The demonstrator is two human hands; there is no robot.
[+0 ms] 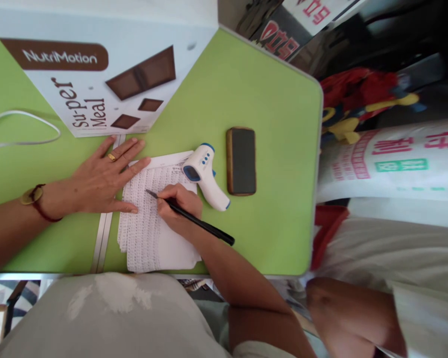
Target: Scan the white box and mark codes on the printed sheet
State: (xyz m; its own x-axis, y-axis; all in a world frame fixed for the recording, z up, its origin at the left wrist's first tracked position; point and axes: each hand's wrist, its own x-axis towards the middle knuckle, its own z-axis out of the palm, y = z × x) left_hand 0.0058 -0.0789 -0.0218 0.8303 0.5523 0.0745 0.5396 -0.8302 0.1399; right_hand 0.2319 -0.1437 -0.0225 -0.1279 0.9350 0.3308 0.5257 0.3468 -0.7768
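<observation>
My right hand (179, 206) is closed around a black pen (199, 223), its tip pointing left onto a stack of paper sheets (142, 233) filled with rows of small handwriting. My left hand (104, 176) lies flat with its fingers spread, the fingertips resting on the left edge of the sheets and on the green table. A gold ring sits on one finger and a bracelet circles the wrist. Just beyond my right hand, a white and blue infrared thermometer (209, 181) lies partly over the paper. To its right is a dark-screened phone (241, 160) in a brown case.
A large white NutriMotion box (85, 94) stands at the back left of the green table (283, 219). A white cable (26, 113) loops at the left. Past the table's right edge are a printed white sack (392, 164) and a red and yellow item (358, 99). Another person's leg (354, 313) shows lower right.
</observation>
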